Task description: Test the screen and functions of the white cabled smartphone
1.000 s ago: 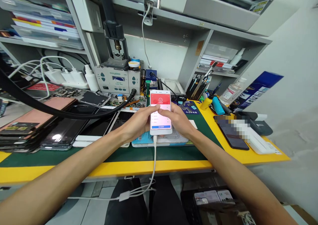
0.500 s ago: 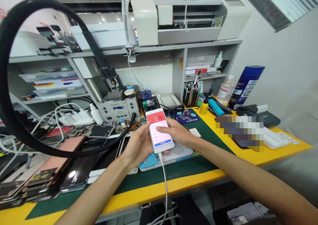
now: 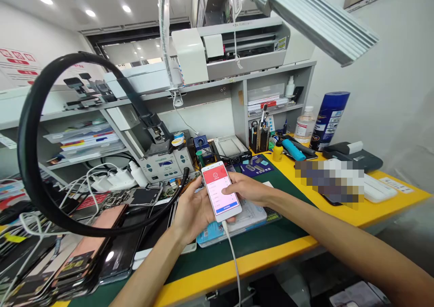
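White phone [image 3: 222, 191], screen lit, held tilted above green mat [image 3: 281, 232]; white cable [image 3: 233, 252] at bottom end. L hand [image 3: 195, 210] cupped about phone's back & L edge, holding it; R hand [image 3: 249, 187] w/ thumb at screen, fingers mostly hidden, grip can't be told. Prob. light, stiff, slick; glass front likely fragile. Best hold: side edges, clear of cable plug.
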Available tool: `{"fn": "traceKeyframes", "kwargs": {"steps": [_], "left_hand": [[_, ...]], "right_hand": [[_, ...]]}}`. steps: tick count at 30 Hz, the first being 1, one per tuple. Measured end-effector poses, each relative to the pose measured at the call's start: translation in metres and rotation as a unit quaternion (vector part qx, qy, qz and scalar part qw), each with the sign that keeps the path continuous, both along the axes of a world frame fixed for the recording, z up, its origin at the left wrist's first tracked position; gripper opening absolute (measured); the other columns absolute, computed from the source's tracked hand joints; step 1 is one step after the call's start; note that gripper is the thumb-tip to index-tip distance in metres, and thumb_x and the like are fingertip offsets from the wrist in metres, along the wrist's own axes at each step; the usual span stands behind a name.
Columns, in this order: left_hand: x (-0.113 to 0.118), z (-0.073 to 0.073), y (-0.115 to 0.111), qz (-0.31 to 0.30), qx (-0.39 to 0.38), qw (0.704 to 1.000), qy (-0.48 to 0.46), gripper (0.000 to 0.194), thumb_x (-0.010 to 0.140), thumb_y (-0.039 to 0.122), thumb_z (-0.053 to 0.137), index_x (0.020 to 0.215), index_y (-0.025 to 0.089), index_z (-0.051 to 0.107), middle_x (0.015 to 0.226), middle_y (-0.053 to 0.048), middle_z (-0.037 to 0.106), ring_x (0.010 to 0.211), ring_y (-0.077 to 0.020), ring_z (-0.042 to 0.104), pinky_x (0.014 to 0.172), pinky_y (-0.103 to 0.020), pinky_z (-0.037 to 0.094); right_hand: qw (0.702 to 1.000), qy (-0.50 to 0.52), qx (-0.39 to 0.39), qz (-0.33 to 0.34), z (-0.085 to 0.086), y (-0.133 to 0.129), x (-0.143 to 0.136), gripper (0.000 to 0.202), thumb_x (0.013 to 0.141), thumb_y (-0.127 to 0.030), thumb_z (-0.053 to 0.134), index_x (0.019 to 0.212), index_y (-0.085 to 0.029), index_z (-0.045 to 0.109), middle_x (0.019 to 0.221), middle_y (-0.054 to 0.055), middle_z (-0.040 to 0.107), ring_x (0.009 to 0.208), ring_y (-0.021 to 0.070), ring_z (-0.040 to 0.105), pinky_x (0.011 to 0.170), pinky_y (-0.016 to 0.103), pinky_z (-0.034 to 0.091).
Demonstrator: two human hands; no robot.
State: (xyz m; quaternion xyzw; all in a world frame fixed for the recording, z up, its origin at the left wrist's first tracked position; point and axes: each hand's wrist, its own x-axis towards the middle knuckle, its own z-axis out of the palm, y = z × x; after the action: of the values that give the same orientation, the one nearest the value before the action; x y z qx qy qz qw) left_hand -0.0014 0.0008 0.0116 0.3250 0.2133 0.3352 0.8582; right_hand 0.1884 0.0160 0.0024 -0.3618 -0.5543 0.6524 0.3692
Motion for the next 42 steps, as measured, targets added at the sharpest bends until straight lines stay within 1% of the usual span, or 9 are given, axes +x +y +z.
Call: {"fn": "traceKeyframes", "kwargs": {"steps": [8, 13, 17, 20, 23, 25, 28, 32, 42], "left_hand": [[0.002, 0.004, -0.003, 0.007, 0.017, 1.0, 0.016, 0.057, 0.099, 0.048, 0.04, 0.145, 0.016, 0.046, 0.118, -0.018, 0.067, 0.095, -0.0312, 0.068, 0.08, -0.044, 0.054], [0.002, 0.001, -0.001, -0.003, 0.02, 1.0, 0.002, 0.056, 0.099, 0.05, 0.04, 0.143, 0.016, 0.047, 0.117, -0.018, 0.067, 0.094, -0.031, 0.068, 0.078, -0.043, 0.054], [0.002, 0.002, 0.0, 0.015, 0.012, 1.0, -0.005, 0.057, 0.099, 0.05, 0.039, 0.143, 0.014, 0.045, 0.115, -0.019, 0.068, 0.092, -0.0308, 0.069, 0.076, -0.042, 0.055], [0.002, 0.003, 0.0, 0.031, 0.001, 0.999, 0.006, 0.057, 0.099, 0.049, 0.04, 0.143, 0.013, 0.045, 0.114, -0.019, 0.068, 0.09, -0.0308, 0.069, 0.075, -0.042, 0.056], [0.004, 0.003, -0.001, 0.036, 0.006, 0.999, 0.005, 0.056, 0.098, 0.048, 0.04, 0.142, 0.014, 0.045, 0.114, -0.019, 0.068, 0.089, -0.0306, 0.069, 0.074, -0.043, 0.056], [0.004, 0.003, -0.001, 0.03, 0.014, 0.999, -0.003, 0.057, 0.098, 0.049, 0.041, 0.143, 0.015, 0.045, 0.114, -0.019, 0.068, 0.089, -0.0302, 0.07, 0.075, -0.043, 0.056], [0.003, 0.002, -0.001, 0.008, 0.024, 1.0, -0.012, 0.058, 0.099, 0.051, 0.039, 0.144, 0.016, 0.044, 0.114, -0.018, 0.068, 0.092, -0.0302, 0.07, 0.076, -0.043, 0.056], [0.0, 0.0, -0.001, -0.025, 0.034, 0.999, -0.007, 0.06, 0.099, 0.053, 0.035, 0.147, 0.017, 0.041, 0.117, -0.019, 0.067, 0.097, -0.0317, 0.069, 0.077, -0.044, 0.056], [0.002, 0.0, -0.003, -0.023, 0.044, 0.999, 0.017, 0.06, 0.1, 0.052, 0.033, 0.149, 0.017, 0.039, 0.122, -0.02, 0.065, 0.102, -0.0334, 0.067, 0.079, -0.047, 0.056]], "right_hand": [[0.996, 0.035, -0.055, -0.061, -0.004, 0.005, -0.007, 0.034, 0.089, -0.042, 0.057, 0.113, -0.018, 0.064, 0.092, 0.008, 0.073, 0.081, 0.0221, 0.067, 0.07, 0.033, 0.049], [0.995, 0.068, -0.069, -0.017, -0.002, 0.007, -0.007, 0.047, 0.091, -0.055, 0.045, 0.108, -0.015, 0.063, 0.093, 0.01, 0.072, 0.086, 0.0246, 0.066, 0.074, 0.035, 0.049], [0.997, 0.052, -0.058, -0.011, 0.007, 0.001, -0.004, 0.036, 0.078, -0.034, 0.061, 0.11, -0.016, 0.06, 0.096, 0.008, 0.072, 0.083, 0.0221, 0.065, 0.07, 0.032, 0.047], [0.998, 0.029, -0.047, 0.0, 0.011, -0.003, -0.001, 0.05, 0.063, -0.014, 0.066, 0.112, -0.017, 0.058, 0.098, 0.006, 0.072, 0.086, 0.0218, 0.065, 0.07, 0.031, 0.048], [0.999, 0.019, -0.024, 0.022, 0.01, -0.004, -0.001, 0.059, 0.058, -0.009, 0.067, 0.115, -0.019, 0.056, 0.102, 0.005, 0.071, 0.093, 0.0235, 0.065, 0.071, 0.031, 0.048], [0.999, 0.029, -0.026, 0.017, 0.009, -0.004, -0.002, 0.055, 0.062, -0.014, 0.069, 0.115, -0.02, 0.056, 0.102, 0.005, 0.07, 0.092, 0.0235, 0.065, 0.073, 0.032, 0.048], [0.996, 0.059, -0.063, -0.016, 0.007, -0.002, -0.004, 0.038, 0.076, -0.035, 0.063, 0.11, -0.019, 0.06, 0.091, 0.006, 0.07, 0.078, 0.0204, 0.061, 0.069, 0.031, 0.044], [0.993, 0.074, -0.096, -0.011, 0.006, 0.001, -0.005, 0.045, 0.088, -0.054, 0.044, 0.104, -0.016, 0.063, 0.075, 0.004, 0.064, 0.057, 0.0149, 0.047, 0.058, 0.028, 0.039], [0.993, 0.072, -0.091, -0.021, 0.002, 0.004, -0.006, 0.055, 0.088, -0.065, 0.041, 0.105, -0.018, 0.065, 0.077, 0.005, 0.067, 0.065, 0.0198, 0.057, 0.059, 0.029, 0.043]]}}
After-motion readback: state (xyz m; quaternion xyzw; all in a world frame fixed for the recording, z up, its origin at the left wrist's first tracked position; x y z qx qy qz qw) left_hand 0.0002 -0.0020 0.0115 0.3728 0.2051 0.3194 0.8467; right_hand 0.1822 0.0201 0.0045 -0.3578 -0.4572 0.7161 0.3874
